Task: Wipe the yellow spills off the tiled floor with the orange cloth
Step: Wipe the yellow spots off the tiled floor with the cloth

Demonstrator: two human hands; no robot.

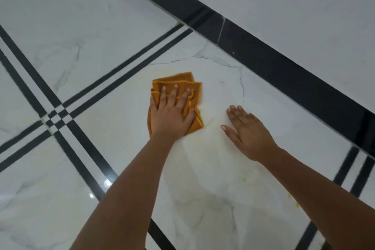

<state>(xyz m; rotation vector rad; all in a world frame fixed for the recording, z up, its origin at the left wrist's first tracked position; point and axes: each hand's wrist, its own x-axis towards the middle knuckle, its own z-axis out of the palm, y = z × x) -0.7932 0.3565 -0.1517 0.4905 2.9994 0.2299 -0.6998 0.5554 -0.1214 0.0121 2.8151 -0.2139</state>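
The orange cloth (182, 83) lies folded and crumpled on a white marble floor tile (213, 168). My left hand (172, 113) presses flat on top of it with fingers spread, covering its middle. My right hand (250, 134) rests palm down on the bare tile to the right of the cloth, fingers together, holding nothing. A faint yellowish smear (205, 136) shows on the tile between the two hands. Small yellow spots (244, 180) lie nearer me, and more yellow spots (297, 205) sit beside my right forearm.
A wide black border strip (263, 57) runs diagonally behind the hands, with white floor beyond it. Thin double black lines (54, 115) cross on the left, and another pair (349, 170) runs at the right. The glossy tiles reflect light.
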